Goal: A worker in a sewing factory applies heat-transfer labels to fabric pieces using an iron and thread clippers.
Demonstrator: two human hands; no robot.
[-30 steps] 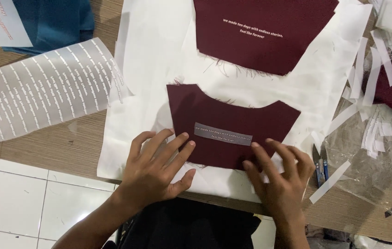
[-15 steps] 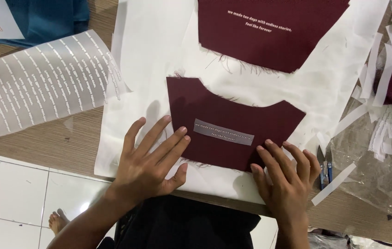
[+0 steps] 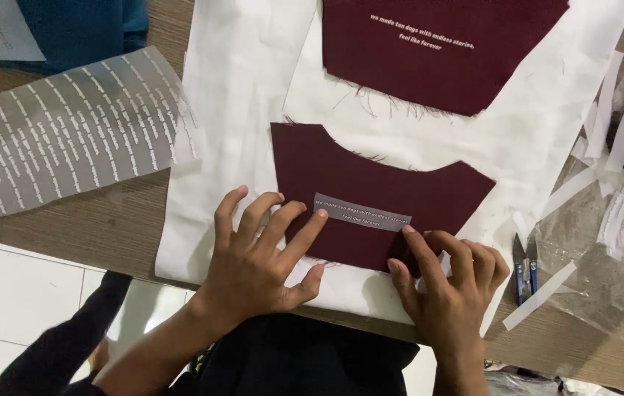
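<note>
Fingers of the left hand [image 3: 257,253] lie spread on the maroon fabric piece [image 3: 378,202]. The right hand [image 3: 448,282], spread too, touches the label strip [image 3: 362,212].

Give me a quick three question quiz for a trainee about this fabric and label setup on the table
1. True or false: both hands rest on the smaller maroon fabric piece.
2. What lies on that piece between the left hand and the right hand?
A. a grey transfer strip with white lettering
B. a blue pen
C. a button
3. What tool lies on the table just right of the right hand?

Key:
1. True; the fingers of both press on its lower edge.
2. A, the grey transfer strip.
3. Small thread snips with blue handles, beside loose white paper strips.
</note>
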